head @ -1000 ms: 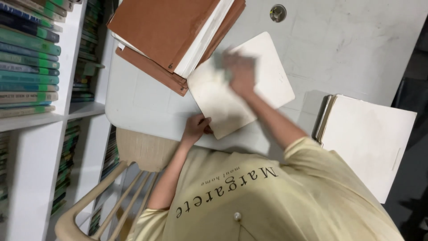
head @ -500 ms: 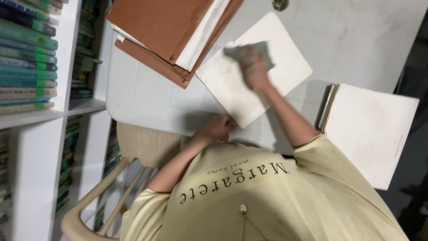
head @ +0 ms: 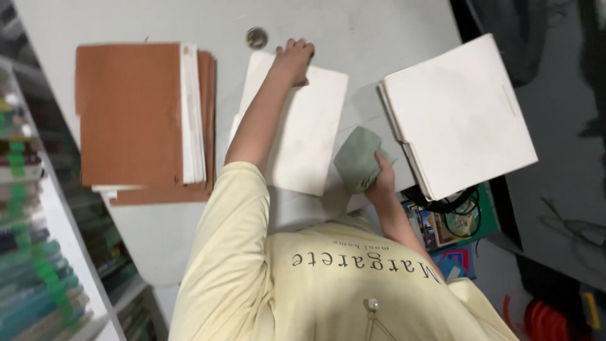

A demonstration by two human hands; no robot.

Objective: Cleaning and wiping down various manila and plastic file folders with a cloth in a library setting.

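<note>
A folded grey-green cloth point(head: 355, 159) sits bunched in the person's right hand point(head: 382, 179), fingers curled tight around it, at the near right edge of a flat cream-white card folder point(head: 307, 129) lying in the middle of a pale grey table point(head: 379, 25). The left hand point(head: 294, 58) is spread flat, palm down and gripping nothing, pinning the folder's far edge near a small round metal fitting point(head: 256, 38) set in the tabletop. The work in hand looks like a wipe-down of the folder's face. Done well, it likely calls for the left hand to keep its weight on the far edge so the light card cannot skid, and for the cloth to travel in flat, even strokes away from that anchor rather than toward it (a push into the pinned edge could buckle the cover). A stack of white folders point(head: 461, 113) lies just to the right and a pile of brown card folders point(head: 129, 113) with white sheets between them to the left, both apart from the sheet being handled. Bookshelves point(head: 38, 265) blur past the table's left side.
</note>
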